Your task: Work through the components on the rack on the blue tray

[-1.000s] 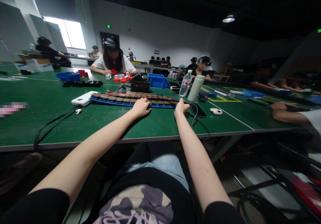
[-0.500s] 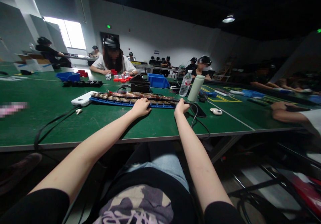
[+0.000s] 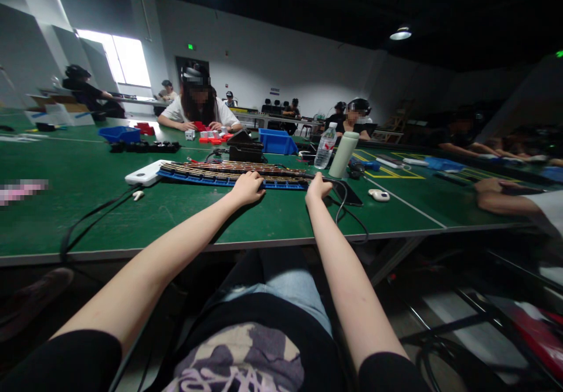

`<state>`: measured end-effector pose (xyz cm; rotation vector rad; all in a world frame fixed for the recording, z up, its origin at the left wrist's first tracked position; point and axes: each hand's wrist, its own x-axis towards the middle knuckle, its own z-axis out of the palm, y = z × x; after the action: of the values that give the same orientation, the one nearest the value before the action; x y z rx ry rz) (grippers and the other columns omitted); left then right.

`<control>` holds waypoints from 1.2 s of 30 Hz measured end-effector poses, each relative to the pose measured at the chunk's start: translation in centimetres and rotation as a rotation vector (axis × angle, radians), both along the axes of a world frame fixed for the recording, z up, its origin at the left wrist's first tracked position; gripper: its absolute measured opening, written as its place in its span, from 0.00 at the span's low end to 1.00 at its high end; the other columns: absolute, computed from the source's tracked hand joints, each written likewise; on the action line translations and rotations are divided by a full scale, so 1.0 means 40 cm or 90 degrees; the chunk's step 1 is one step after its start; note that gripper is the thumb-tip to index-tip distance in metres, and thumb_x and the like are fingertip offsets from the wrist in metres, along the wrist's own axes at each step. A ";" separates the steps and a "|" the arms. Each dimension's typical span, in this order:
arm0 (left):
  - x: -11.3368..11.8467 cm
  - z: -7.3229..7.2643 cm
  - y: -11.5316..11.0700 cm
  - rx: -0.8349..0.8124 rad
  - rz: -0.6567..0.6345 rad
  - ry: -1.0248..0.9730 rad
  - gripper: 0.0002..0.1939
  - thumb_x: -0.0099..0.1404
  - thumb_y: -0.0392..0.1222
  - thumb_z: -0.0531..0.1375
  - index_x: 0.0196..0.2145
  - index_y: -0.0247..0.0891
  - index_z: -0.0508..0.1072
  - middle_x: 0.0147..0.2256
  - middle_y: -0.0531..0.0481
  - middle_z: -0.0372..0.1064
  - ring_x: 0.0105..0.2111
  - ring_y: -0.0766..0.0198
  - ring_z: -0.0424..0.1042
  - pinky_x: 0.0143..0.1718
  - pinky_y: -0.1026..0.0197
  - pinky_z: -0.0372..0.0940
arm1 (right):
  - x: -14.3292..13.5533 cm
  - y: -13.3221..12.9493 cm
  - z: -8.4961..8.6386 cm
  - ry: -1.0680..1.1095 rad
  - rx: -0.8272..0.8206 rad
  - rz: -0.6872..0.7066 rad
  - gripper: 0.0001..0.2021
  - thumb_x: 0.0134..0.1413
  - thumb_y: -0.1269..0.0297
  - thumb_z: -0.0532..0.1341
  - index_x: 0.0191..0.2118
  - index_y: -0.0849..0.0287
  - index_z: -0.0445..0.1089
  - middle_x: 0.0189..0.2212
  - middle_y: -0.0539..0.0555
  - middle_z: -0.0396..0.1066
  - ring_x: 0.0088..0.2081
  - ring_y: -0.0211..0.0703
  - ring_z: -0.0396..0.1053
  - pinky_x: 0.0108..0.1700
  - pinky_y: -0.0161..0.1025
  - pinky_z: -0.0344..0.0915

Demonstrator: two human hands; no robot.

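Note:
A long, slightly curved blue strip [image 3: 193, 175] lies across the green table, lined with dark blocks and thin copper-coloured rods. My left hand [image 3: 249, 188] is closed on its front edge, near the middle; the fingertips are partly hidden. At the strip's right end, the fingers of my right hand [image 3: 318, 187] wrap round a slim dark tool [image 3: 309, 176], whose tip points left over the strip. A grey cable [image 3: 344, 196] loops down from beside this hand; where it joins is hard to see.
A white box-shaped device [image 3: 143, 172] touches the strip's left end. Behind stand a black holder [image 3: 245, 146], a blue bin [image 3: 277, 141], a water bottle [image 3: 325, 146] and a green flask [image 3: 344, 154]. An earbud case [image 3: 379, 195] lies right. Co-workers sit around.
Both of my hands and the strip stay in place. Across the table, a co-worker's hands have shifted slightly among the red and white pieces.

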<state>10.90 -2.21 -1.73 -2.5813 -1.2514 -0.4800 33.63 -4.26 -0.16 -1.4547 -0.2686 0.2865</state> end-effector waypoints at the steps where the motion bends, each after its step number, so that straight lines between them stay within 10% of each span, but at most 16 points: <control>1: 0.000 0.000 0.000 -0.001 -0.001 -0.003 0.18 0.73 0.46 0.61 0.56 0.39 0.80 0.58 0.37 0.74 0.58 0.44 0.72 0.59 0.46 0.68 | -0.001 -0.001 0.001 0.000 -0.003 0.001 0.09 0.59 0.62 0.63 0.30 0.51 0.62 0.39 0.59 0.80 0.52 0.55 0.80 0.62 0.49 0.74; 36: 0.002 0.003 -0.005 -0.006 0.004 -0.019 0.17 0.73 0.45 0.63 0.56 0.42 0.80 0.58 0.38 0.75 0.58 0.45 0.73 0.58 0.48 0.68 | -0.002 -0.007 0.006 -0.013 -0.018 -0.012 0.10 0.59 0.62 0.64 0.30 0.51 0.63 0.37 0.59 0.79 0.53 0.56 0.79 0.59 0.48 0.75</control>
<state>10.97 -2.40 -1.61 -2.5860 -1.2740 -0.5154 33.56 -4.54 0.08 -1.4878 -0.2677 0.2617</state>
